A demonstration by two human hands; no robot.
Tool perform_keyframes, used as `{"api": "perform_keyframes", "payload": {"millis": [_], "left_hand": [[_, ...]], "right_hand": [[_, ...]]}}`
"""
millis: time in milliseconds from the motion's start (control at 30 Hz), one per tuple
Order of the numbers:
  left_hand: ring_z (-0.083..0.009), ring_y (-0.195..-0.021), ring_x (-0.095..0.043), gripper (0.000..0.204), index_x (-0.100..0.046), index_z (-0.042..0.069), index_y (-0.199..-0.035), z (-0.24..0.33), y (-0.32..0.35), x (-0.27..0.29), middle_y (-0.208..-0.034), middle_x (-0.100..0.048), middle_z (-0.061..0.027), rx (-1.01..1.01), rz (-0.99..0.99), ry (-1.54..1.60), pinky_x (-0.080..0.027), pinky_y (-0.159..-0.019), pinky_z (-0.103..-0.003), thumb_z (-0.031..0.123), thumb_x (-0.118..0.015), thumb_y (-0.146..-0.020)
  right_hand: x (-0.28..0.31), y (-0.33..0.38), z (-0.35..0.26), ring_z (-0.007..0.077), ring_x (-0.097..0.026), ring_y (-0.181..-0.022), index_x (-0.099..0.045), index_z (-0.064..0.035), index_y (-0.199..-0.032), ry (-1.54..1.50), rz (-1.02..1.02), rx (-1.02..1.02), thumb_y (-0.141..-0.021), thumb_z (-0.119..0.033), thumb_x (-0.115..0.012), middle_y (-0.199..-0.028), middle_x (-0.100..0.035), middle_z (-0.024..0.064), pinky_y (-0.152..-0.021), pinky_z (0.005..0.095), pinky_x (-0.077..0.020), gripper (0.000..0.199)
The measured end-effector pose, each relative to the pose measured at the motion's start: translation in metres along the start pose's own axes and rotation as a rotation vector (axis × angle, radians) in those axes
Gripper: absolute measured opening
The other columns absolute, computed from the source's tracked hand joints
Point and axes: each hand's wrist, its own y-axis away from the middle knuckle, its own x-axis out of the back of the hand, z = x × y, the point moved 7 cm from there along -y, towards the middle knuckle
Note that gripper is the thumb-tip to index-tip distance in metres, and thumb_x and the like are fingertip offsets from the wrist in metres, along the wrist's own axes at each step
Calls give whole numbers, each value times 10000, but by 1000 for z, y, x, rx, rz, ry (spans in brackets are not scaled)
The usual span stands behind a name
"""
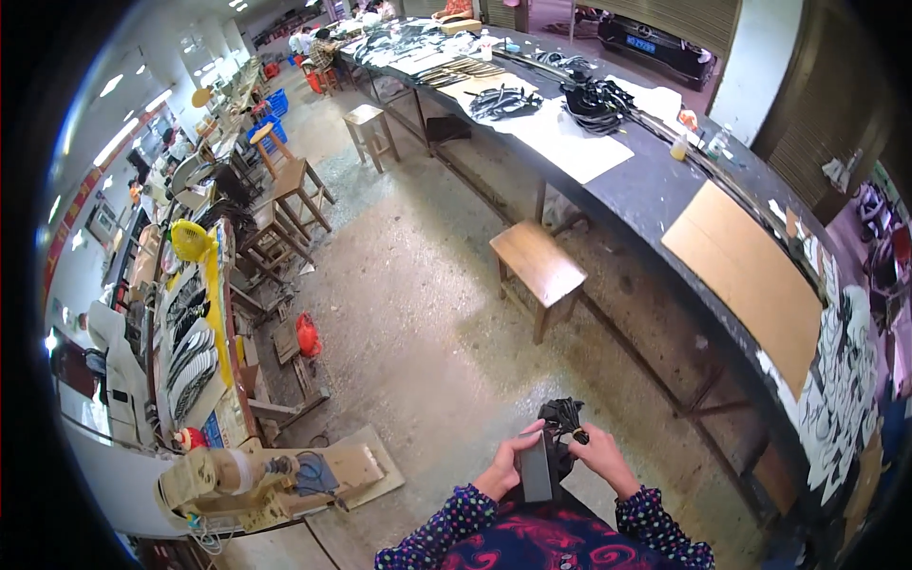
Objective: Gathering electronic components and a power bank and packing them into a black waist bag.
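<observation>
Low in the head view, both of my hands are in front of my body, side by side. A flat grey rectangular block (pixel 539 472) is gripped by my left hand (pixel 511 464), whose thumb lies along its top end. Behind the block is a bunch of black strips (pixel 562 418), gathered with what looks like a thin tie. My right hand (pixel 605 458) closes on the right side of this bunch, fingertips pinched close to the tie. The block hides part of the bunch's lower end.
A long dark table (pixel 655 204) curves along the right, bearing a cardboard sheet (pixel 750 275) and black strip bundles (pixel 597 104). A wooden stool (pixel 539 258) stands beside it. At lower left is a sewing machine (pixel 228 480); a yellow fan (pixel 190 240) sits beyond.
</observation>
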Motion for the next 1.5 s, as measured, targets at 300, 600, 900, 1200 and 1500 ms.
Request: {"api": "perform_keyframes", "payload": {"millis": [300, 600, 900, 1200, 1500], "left_hand": [[-275, -985, -592, 289, -555, 52, -1109, 113, -169, -67, -1077, -617, -145, -66, 65, 129, -455, -901, -437, 235, -527, -887], [-236, -888, -615, 312, -601, 40, -1027, 157, -278, -147, -1017, -644, -110, -19, 149, 195, -494, -814, -406, 285, -624, -835], [-230, -854, -621, 270, -607, 56, -976, 236, -363, -218, -1003, -648, -114, -129, 176, 185, -501, -795, -389, 302, -574, -870], [-168, -779, -631, 286, -604, 110, -953, 347, -467, -326, -886, -657, -44, -121, 105, -70, -535, -709, -350, 376, -618, -850], [-167, -743, -598, 336, -536, 104, -912, 232, -616, -405, -800, -564, -21, 66, 84, -184, -526, -663, -380, 363, -706, -782]], "right_hand": [[101, -197, -21, 331, -643, -723, -554, 49, -826, 30, -122, 45, -712, -227, -576, -721, -628, 212, -659, 386, -491, 299], [194, -335, -15, 275, -655, -664, -547, 56, -845, 29, -161, 90, -734, -226, -577, -685, -622, 203, -603, 364, -496, 305], [271, -442, -40, 309, -647, -673, -584, 52, -840, -43, -181, 112, -726, -219, -580, -695, -622, 212, -618, 379, -491, 294], [386, -544, -24, 61, -511, -484, -564, -22, -819, -466, 19, -74, -785, -143, -587, -622, -614, 67, -408, 213, -347, 128], [510, -496, 96, 28, -390, -400, -575, -49, -886, -649, 526, -269, -817, -177, -597, -627, -624, 55, -359, 181, -259, 147]]}}
